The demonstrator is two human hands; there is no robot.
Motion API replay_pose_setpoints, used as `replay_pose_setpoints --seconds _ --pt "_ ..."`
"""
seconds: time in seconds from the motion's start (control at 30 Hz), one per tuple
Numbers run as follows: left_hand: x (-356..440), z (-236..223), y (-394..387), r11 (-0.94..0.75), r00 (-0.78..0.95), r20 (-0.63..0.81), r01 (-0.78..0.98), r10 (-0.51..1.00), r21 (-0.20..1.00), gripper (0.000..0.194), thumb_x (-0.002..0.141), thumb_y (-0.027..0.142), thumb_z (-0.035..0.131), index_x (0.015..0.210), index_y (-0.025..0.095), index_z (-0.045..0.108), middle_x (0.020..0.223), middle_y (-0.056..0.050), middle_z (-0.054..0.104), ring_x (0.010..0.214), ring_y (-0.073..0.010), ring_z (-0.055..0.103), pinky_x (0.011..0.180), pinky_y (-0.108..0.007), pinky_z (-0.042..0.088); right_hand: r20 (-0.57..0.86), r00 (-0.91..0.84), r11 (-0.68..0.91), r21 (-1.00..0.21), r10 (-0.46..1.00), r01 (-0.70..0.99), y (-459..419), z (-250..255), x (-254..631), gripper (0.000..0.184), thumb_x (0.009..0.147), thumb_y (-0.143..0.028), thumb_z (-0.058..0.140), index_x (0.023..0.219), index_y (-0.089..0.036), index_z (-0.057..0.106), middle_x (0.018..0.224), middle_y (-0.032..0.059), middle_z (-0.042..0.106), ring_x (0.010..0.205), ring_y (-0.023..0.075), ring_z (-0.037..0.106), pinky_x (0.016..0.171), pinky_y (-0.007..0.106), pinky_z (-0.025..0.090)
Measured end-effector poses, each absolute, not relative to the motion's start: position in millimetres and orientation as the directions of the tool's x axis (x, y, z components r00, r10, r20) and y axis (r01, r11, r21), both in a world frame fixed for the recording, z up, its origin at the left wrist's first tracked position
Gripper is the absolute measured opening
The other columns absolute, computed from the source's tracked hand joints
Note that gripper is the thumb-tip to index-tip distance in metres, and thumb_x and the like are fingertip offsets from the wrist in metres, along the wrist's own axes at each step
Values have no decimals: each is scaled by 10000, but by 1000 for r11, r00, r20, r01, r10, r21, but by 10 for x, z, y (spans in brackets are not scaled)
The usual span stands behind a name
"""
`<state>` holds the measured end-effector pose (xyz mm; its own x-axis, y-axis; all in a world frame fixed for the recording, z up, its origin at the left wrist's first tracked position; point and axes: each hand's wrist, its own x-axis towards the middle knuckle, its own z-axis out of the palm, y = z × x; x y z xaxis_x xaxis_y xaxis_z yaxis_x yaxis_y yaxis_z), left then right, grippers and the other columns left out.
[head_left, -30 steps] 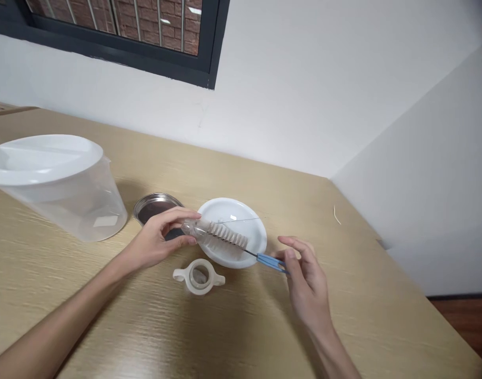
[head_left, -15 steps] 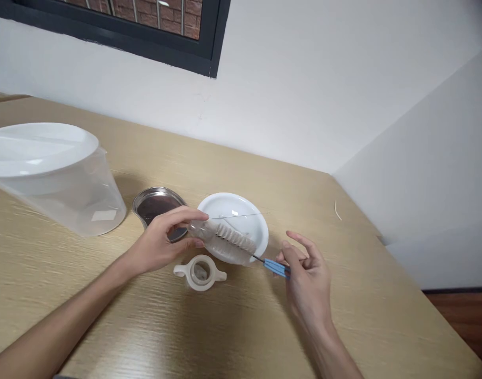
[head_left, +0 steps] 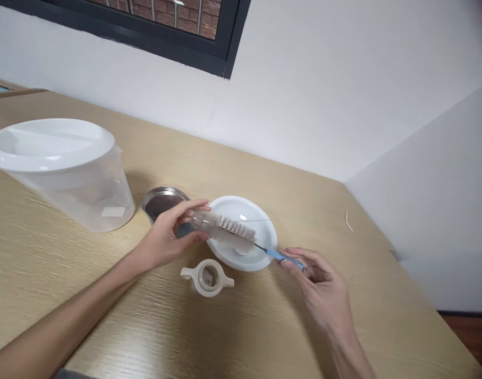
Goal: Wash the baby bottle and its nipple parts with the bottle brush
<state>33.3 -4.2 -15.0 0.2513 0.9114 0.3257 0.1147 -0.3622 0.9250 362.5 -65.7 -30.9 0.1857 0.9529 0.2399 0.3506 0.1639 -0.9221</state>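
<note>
A light wood-grain table point(head_left: 264, 337) meets a white wall point(head_left: 323, 105) along its far edge, and past its right edge lies a wooden floor point(head_left: 465, 337). The hands work near the table's middle, well apart from both edges.

The left hand point(head_left: 166, 237) grips what looks like a clear plastic bottle point(head_left: 199, 218), with fingers over the top and thumb beneath. A bottle brush point(head_left: 235, 230) runs into it, though how far is hard to tell through the plastic. The right hand point(head_left: 323, 284) pinches the brush's blue handle point(head_left: 284, 257) between thumb and fingers. Both hold the work over a white plate point(head_left: 260, 252).

A steel kidney dish point(head_left: 162, 202) lies just behind the left hand, a cream two-handled ring point(head_left: 207, 277) sits in front of the plate, and a lidded clear plastic pitcher point(head_left: 63, 179) stands farther left. The forearms angle inward from the lower corners.
</note>
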Motion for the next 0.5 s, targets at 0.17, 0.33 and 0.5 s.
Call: replay_pose_setpoints --seconds 0.17,0.33,0.5 --pt "349 -150 -71 -367 245 328 134 912 921 529 815 320 844 1307 272 653 1322 -78 709 1181 -244 671 1026 -421 555 123 166 78 -964 978 255 -615 -355 3538 362 890 -518 739 1005 -176 709 553 22 677 442 153 625 482 259 554" --pt "308 -114 -2 -283 142 271 68 952 957 582 768 329 880 1282 200 638 1232 -114 746 1059 -233 726 938 -395 597 174 218 140 -977 960 163 -647 -282 3556 422 834 -486 812 1135 -230 664 798 47 772 694 187 749 674 289 625" --pt "321 -157 44 -228 156 225 1 962 974 587 743 313 889 1257 177 637 1203 -124 758 1025 -228 738 876 -372 616 186 186 156 -974 965 165 -642 -274 3692 368 821 -527 808 967 -204 708 785 84 774 683 223 756 652 331 633"
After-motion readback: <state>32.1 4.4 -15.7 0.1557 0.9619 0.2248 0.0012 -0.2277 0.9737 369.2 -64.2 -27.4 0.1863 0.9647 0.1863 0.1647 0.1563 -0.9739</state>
